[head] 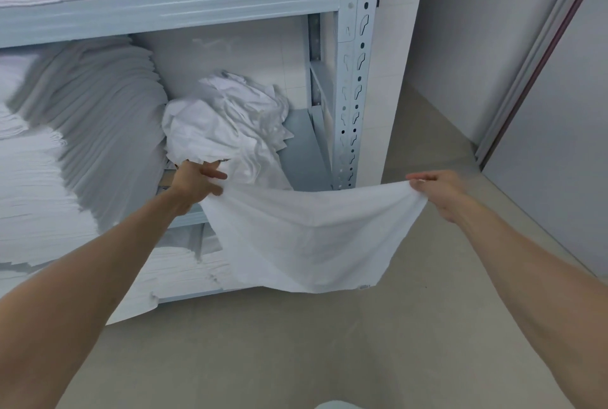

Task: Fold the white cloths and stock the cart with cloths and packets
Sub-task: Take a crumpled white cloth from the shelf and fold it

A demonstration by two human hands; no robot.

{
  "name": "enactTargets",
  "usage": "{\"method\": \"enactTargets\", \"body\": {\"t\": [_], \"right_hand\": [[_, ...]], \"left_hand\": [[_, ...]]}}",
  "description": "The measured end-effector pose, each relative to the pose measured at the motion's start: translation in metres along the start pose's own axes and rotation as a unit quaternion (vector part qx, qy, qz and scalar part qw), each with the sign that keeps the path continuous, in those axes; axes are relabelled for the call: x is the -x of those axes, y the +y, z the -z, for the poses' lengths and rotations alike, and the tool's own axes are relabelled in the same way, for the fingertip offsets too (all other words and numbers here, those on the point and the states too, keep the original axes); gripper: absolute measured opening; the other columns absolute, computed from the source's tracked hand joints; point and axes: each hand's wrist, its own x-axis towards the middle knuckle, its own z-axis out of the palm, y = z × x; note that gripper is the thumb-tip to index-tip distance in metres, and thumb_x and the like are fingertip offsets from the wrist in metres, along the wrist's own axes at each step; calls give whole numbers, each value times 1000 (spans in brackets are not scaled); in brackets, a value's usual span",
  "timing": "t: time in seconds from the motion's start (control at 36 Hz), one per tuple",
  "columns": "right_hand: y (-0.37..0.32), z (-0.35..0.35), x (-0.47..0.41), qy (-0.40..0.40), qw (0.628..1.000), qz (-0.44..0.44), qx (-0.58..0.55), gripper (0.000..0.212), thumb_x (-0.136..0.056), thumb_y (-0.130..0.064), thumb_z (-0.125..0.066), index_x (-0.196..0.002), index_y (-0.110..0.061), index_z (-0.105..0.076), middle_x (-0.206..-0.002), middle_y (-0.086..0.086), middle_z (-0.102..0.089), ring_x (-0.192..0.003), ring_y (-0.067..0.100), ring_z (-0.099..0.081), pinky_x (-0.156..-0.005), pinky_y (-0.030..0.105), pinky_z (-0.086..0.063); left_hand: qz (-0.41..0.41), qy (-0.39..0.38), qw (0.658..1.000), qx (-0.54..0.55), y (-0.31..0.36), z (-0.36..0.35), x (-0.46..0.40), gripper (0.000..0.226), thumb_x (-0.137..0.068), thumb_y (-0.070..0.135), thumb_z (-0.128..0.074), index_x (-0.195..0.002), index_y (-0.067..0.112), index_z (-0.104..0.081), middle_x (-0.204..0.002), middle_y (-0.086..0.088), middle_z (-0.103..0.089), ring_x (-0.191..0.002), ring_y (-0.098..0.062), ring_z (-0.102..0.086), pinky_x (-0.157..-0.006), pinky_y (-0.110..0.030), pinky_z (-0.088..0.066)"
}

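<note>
I hold a white cloth [312,237] stretched out in the air in front of the grey metal shelf rack [352,79], low by its right post. My left hand [194,181] grips one top corner, fingers curled round the hem with one finger sticking out, and my right hand [441,190] pinches the other corner between thumb and fingers. The cloth sags between them. Behind it, on the rack's middle shelf, lies a crumpled heap of white cloths [227,125] beside folded stacks [82,132].
</note>
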Motion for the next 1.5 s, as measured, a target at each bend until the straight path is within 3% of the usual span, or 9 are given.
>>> {"method": "enactTargets", "body": {"t": [0.14, 0.33, 0.47, 0.72, 1.03, 1.17, 1.28, 1.42, 1.5], "right_hand": [[-6, -5, 4, -83, 994, 17, 76, 41, -80, -10, -81, -118, -12, -68, -126, 11, -60, -119, 25, -55, -105, 36, -44], [-2, -9, 4, -87, 951, 119, 273, 33, -80, -9, -81, -112, -5, -73, -124, 17, -57, -110, 30, -57, -79, 26, -39], [-4, -4, 15, -138, 944, 144, 263, 18, -73, -17, -88, -81, -7, -75, -63, -1, -50, -56, 13, -40, -45, 15, -26], [-3, -10, 12, -95, 952, 137, 256, 18, -77, -7, -83, -74, -15, -67, -60, -6, -50, -55, 11, -42, -44, 15, -28], [-5, -18, 10, 1, 951, 125, 281, 51, -87, -23, -76, -47, -24, -44, -54, 0, -38, -68, 24, -39, -57, 30, -26], [3, -32, 11, 36, 979, 30, 197, 41, -94, -27, -67, -59, -9, -54, -62, 12, -54, -61, 26, -56, -60, 37, -48], [6, -45, 15, 4, 973, -23, 229, 39, -93, -29, -66, -65, -7, -52, -74, 14, -60, -76, 30, -63, -66, 33, -48], [2, -56, 13, 17, 994, -49, -100, 21, -95, -21, -65, -78, -8, -68, -81, 7, -69, -67, 18, -66, -55, 28, -56], [12, -51, 9, 67, 995, -77, 15, 23, -94, -18, -66, -88, 5, -67, -74, 11, -64, -56, 25, -63, -52, 36, -58]], "left_hand": [[-39, 3, 983, -180, -3, -2, 10, 34, -65, 4, -91, -97, 3, -79, -90, -7, -71, -84, -19, -62, -59, -13, -38], [-56, 65, 980, -180, -9, 4, 13, 20, -78, 17, -85, -68, 7, -71, -68, -8, -62, -71, -22, -55, -59, -28, -35], [-45, 103, 979, -171, -13, 14, 13, 17, -82, 23, -81, -85, 7, -77, -65, -2, -58, -57, -7, -45, -51, -21, -31], [-5, 118, 984, -133, -18, 20, 12, 16, -83, 18, -81, -82, 3, -73, -69, -5, -59, -60, -16, -48, -51, -24, -32], [38, 158, 940, -302, -13, 19, 16, 35, -87, 46, -72, -106, 18, -76, -108, -18, -65, -121, -31, -44, -97, -43, -29], [42, 110, 991, -58, -13, 13, 20, 29, -88, 27, -76, -91, -1, -75, -70, -5, -60, -68, -21, -55, -60, -28, -40], [44, 72, 996, -14, -8, -2, 23, 26, -89, 26, -76, -79, 2, -70, -73, -6, -60, -66, -19, -54, -60, -26, -40], [93, 136, 968, 189, -10, -11, 25, 18, -88, 20, -75, -75, 10, -67, -84, -9, -64, -75, -22, -59, -74, -33, -49], [107, 137, 982, 79, -25, -3, 27, 27, -90, 21, -72, -72, 4, -63, -71, -8, -58, -69, -21, -53, -70, -34, -42]]}}
